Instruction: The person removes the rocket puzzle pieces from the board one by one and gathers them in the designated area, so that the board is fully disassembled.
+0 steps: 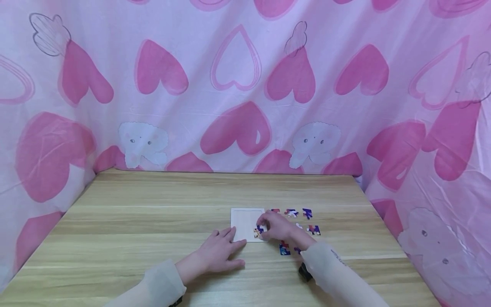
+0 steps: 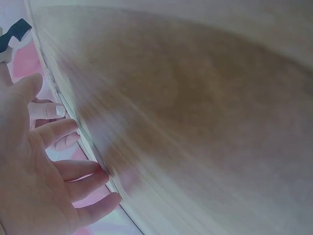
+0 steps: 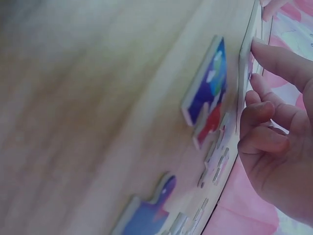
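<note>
A square white puzzle tray [image 1: 241, 219] lies on the table between the hands. My left hand [image 1: 220, 251] is spread at the tray's lower left, fingertips touching its edge; its relaxed fingers [image 2: 88, 188] also show in the left wrist view. At the tray's right side, my right hand [image 1: 278, 227] pinches a jigsaw piece [image 1: 258, 232] in yellow, white and dark blue between thumb and fingers. That piece lies low against the tray's lower right corner. In the right wrist view, the right hand [image 3: 283, 132] has its other fingers curled, and its fingertips hide most of the piece.
Several loose jigsaw pieces lie right of the tray, among them a dark blue one [image 1: 307, 213], a red and purple one [image 1: 313, 230] and a blue-red one [image 1: 284, 249] near the right forearm. The wooden table [image 1: 115, 230] meets a pink heart-patterned curtain [image 1: 230, 102] behind.
</note>
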Demonstrator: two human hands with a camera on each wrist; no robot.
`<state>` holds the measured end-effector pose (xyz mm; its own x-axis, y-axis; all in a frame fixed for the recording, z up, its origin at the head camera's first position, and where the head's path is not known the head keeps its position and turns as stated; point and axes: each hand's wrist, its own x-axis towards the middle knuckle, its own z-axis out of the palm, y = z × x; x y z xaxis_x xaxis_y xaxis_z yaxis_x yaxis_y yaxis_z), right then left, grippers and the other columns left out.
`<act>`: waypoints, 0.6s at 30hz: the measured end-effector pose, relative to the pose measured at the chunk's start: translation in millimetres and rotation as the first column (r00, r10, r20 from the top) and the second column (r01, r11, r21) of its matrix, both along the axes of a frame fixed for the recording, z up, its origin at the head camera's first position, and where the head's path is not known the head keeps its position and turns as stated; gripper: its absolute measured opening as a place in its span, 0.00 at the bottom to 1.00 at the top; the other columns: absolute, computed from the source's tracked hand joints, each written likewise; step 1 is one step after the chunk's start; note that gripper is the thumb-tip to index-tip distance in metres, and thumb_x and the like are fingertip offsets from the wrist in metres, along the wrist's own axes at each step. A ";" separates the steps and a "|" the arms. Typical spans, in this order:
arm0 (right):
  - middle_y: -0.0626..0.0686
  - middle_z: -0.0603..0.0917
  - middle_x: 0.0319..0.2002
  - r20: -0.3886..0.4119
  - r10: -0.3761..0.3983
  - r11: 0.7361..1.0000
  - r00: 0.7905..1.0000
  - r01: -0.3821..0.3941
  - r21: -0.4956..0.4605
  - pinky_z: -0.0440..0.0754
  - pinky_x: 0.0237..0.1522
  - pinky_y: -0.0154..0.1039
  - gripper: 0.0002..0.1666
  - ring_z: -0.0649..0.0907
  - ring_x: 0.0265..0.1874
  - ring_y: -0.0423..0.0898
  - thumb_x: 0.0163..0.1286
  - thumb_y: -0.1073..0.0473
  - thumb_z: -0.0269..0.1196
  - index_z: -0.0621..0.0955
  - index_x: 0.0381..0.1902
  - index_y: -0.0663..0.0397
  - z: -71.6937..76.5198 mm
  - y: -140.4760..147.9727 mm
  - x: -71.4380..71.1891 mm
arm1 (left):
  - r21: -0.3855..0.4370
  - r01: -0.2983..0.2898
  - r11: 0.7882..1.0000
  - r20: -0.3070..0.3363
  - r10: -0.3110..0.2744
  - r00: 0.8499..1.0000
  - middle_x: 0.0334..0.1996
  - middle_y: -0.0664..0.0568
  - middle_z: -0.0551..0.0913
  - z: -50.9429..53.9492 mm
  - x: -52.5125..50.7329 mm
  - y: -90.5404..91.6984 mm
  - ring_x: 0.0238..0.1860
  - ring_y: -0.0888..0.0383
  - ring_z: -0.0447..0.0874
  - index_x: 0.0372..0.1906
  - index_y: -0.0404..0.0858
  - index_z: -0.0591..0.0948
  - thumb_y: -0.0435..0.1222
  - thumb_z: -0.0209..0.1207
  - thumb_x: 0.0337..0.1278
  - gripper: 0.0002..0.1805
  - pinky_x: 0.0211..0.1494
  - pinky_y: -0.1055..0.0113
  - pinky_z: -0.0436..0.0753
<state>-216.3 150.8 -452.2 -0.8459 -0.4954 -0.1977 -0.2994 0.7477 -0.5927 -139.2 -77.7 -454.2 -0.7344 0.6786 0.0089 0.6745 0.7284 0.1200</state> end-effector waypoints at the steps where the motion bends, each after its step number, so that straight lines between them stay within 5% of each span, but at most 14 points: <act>1: 0.43 0.71 0.34 0.010 -0.002 1.000 1.000 0.002 0.001 0.69 0.42 0.41 0.18 0.71 0.36 0.41 0.48 0.58 0.68 0.77 0.38 0.44 -0.1 -0.5 -0.7 | 0.000 0.001 1.000 -0.002 -0.001 1.000 0.59 0.36 0.63 0.0 0.0 0.1 0.59 0.44 0.60 0.60 0.49 0.69 0.63 0.43 0.52 0.34 0.53 0.44 0.63; 18: 0.45 0.75 0.32 0.065 0.072 0.989 0.995 -0.063 -0.137 0.71 0.35 0.39 0.16 0.73 0.32 0.43 0.52 0.66 0.64 0.73 0.37 0.45 -0.2 5.0 -4.2 | 0.006 0.000 1.000 -0.010 0.000 1.000 0.59 0.36 0.63 -1.7 -0.4 0.1 0.59 0.43 0.60 0.59 0.50 0.70 0.63 0.43 0.51 0.34 0.52 0.43 0.63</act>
